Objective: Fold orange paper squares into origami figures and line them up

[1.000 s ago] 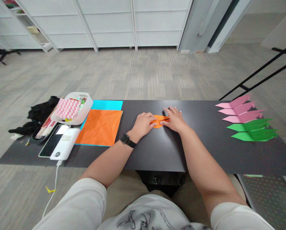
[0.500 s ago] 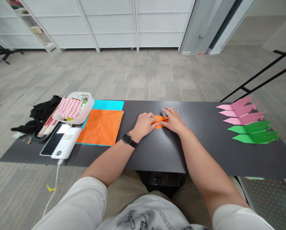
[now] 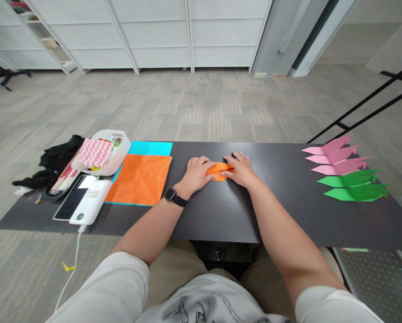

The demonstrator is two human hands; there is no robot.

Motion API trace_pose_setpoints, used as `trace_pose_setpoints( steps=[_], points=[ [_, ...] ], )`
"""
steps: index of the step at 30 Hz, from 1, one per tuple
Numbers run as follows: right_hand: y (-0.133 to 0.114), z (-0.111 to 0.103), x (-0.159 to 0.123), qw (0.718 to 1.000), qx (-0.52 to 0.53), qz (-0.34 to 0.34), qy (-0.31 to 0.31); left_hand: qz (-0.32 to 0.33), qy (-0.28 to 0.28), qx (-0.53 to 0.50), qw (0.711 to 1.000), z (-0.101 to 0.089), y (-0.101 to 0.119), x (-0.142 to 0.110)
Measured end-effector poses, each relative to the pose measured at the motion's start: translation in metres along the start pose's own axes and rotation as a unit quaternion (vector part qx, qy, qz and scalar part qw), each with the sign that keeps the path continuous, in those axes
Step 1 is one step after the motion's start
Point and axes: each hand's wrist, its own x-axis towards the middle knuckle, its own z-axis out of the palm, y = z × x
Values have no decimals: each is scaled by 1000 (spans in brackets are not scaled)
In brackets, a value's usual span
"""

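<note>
Between grasping left hand (image 3: 196, 174) and right hand (image 3: 241, 170), folded orange paper (image 3: 217, 169), long axis left-to-right.

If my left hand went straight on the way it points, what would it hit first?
Likely the folded orange paper at the fingers of your left hand, then your right hand; depth is unclear.

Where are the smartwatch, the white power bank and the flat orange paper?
Smartwatch (image 3: 170, 194): head view, on its dark face.
White power bank (image 3: 90, 202): head view, mid-body.
Flat orange paper (image 3: 140, 179): head view, middle of the sheet.
</note>
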Motion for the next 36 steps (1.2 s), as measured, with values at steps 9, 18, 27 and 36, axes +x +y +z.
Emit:
trace_pose_setpoints(
  steps=[9, 18, 27, 36],
  points=[
    [-4, -4, -2, 1000, -8, 4, -7, -16, -62, -10, 998, -20, -20, 1],
    [-7, -6, -6, 1000, -4, -18, 12, -66, 45, -40, 996, 0, 5, 7],
    [-11, -7, -7, 998, 25, -47, 25, -50, 44, -55, 996, 8, 8, 7],
    [-16, -15, -11, 990, 75, -90, 75, -35, 44, -65, 996, 2, 13, 5]
  ],
)
